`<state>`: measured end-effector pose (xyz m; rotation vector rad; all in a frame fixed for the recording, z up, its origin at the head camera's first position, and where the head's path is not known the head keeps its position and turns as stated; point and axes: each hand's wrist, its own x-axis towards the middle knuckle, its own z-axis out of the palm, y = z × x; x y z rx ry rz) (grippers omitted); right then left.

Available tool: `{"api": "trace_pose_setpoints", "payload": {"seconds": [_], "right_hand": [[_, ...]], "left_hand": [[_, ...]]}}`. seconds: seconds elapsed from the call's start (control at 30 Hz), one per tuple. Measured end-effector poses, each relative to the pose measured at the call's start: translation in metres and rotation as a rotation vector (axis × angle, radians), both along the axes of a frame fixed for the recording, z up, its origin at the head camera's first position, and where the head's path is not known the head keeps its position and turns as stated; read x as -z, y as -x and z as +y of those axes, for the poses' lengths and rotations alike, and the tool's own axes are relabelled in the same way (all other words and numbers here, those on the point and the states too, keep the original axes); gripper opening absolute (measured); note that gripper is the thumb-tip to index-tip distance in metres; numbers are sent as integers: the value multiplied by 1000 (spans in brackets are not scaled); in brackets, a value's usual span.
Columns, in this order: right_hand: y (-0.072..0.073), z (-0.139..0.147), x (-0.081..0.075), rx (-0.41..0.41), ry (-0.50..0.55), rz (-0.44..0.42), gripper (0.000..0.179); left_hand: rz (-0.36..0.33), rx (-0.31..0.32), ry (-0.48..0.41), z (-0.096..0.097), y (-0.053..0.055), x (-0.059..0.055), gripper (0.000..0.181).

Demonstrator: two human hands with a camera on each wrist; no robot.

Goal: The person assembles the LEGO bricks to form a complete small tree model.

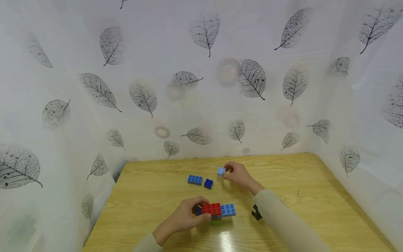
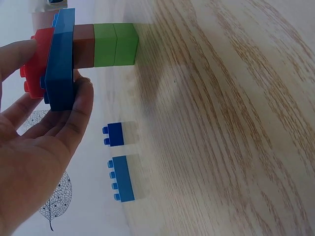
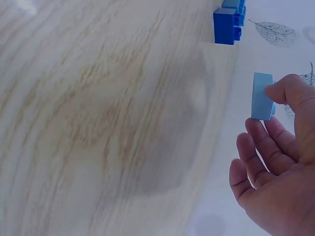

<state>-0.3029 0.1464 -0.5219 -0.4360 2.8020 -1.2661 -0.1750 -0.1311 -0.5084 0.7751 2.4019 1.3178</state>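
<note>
Left hand [image 1: 186,216]: fingers clamped on the brick stack [image 2: 82,46], thumb on the side toward the wearer, the others along the far side;
Stack: directly within the left fingers; red brick [image 1: 211,209] on top, blue layer [image 1: 228,210] under it jutting past both its ends, then a brown block and green blocks [image 2: 115,45] at the foot; it looks upright, though whether its foot bears on the surface [image 1: 141,196] I cannot tell for certain;
Long axis: the red and blue layers run left to right, leading away rightward from the left fingers;
Right hand [image 1: 241,175]: fingers pinching the light-blue brick [image 1: 221,171], thumb against one side; the brick appears raised;
Light-blue brick to stack: the stack lies almost straight toward the wearer from the right fingers, apart from them; the brick sits beyond the left fingers, slightly rightward; the left hand is the nearer one to the stack, being on it;
Loose bricks: dark-blue brick [image 1: 208,183] and longer blue brick [image 1: 195,180] side by side, left of the right fingers, beyond the left ones;
Black piece [image 1: 256,212]: right of the left fingers, just beside the right sleeve [image 1: 283,217]
</note>
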Motion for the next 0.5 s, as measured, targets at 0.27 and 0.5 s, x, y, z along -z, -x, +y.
{"api": "trace_pose_setpoints", "payload": {"seconds": [0.27, 0.5], "right_hand": [[-20, 3, -16, -47, 6, 28, 33], [-41, 4, -27, -93, 23, 44, 31]], "left_hand": [[2, 3, -1, 0, 0, -1, 36], [-5, 5, -12, 0, -1, -1, 35]]}}
